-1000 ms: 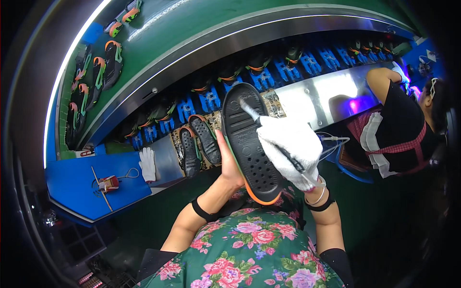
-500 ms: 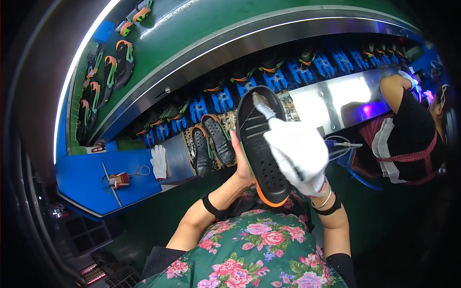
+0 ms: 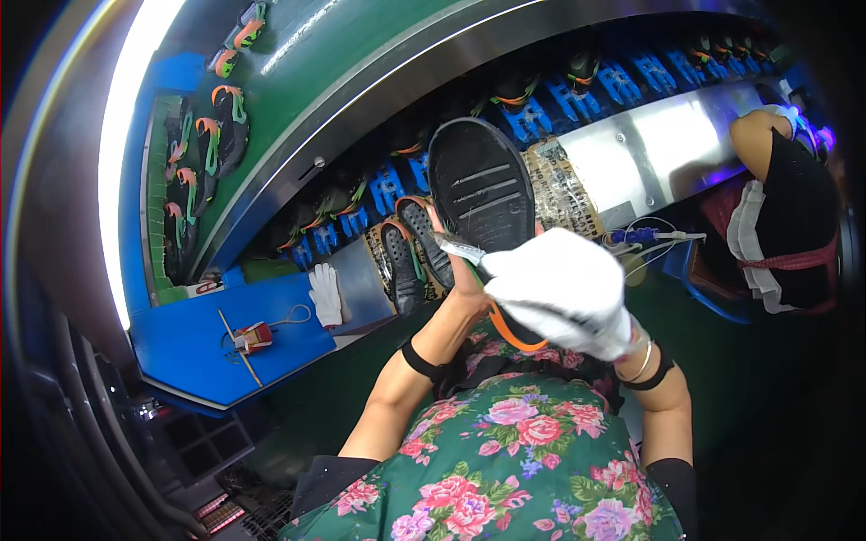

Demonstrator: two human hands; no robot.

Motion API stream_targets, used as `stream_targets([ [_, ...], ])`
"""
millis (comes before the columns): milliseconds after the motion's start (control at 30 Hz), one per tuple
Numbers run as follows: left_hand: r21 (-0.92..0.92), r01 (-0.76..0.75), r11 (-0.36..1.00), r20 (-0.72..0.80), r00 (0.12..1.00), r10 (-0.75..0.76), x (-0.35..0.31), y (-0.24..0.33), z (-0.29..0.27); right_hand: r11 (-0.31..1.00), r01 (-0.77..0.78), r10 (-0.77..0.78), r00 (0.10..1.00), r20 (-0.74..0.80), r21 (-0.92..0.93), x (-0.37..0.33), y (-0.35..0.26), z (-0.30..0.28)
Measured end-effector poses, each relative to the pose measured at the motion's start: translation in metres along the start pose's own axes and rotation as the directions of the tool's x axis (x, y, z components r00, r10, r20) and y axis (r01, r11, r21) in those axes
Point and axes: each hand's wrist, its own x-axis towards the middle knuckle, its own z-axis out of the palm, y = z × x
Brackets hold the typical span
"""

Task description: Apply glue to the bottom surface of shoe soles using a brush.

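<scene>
My bare left hand (image 3: 466, 281) grips a black shoe sole (image 3: 478, 180) with an orange heel rim by its left edge. The sole is held up with its grooved face showing; the glove covers much of its heel half. In a white knit glove, my right hand (image 3: 559, 284) is closed around a small brush (image 3: 460, 247), whose handle is mostly hidden. Its pale bristle end lies at the sole's left edge, close to my left fingers. Beyond my left hand, two more black soles, a left one (image 3: 401, 270) and a right one (image 3: 422, 236), lie side by side on the ledge.
A blue side table (image 3: 194, 361) carries a red container (image 3: 253, 338) with a thin stick and wire. A loose white glove (image 3: 327, 296) lies at its edge. Blue racks (image 3: 528, 122) with shoe parts line the machine. At the right sits a co-worker (image 3: 785, 207).
The brush has moved from the sole's toe area down to its left edge. The sole has tilted, its toe end now looking broader. The whole view has shifted somewhat.
</scene>
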Motion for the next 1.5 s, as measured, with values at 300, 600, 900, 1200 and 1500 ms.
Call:
stream_targets([
  [300, 0.214, 0.028, 0.977, 0.073, 0.996, -0.045, 0.008, 0.001, -0.003, 0.996, 0.078, -0.076, 0.996, 0.042, -0.052, -0.01, 0.002, 0.003],
  [600, 0.167, 0.138, 0.976, -0.062, 0.99, -0.129, 0.009, 0.016, 0.019, 0.997, 0.063, -0.062, 0.998, 0.03, -0.053, -0.026, 0.005, 0.008],
  [900, 0.346, 0.043, 0.937, -0.07, 0.997, -0.02, 0.017, 0.032, 0.023, 0.995, 0.087, -0.083, 0.994, 0.065, -0.057, -0.028, 0.007, 0.01],
  [1200, 0.277, -0.053, 0.959, 0.082, 0.996, 0.032, 0.03, 0.042, 0.028, 0.998, -0.038, 0.039, 0.999, -0.006, 0.055, -0.023, 0.01, 0.003],
  [1500, 0.27, -0.137, 0.953, 0.214, 0.974, 0.079, 0.038, 0.049, 0.03, 0.991, -0.092, 0.094, 0.995, -0.015, 0.092, -0.025, 0.014, -0.002],
])
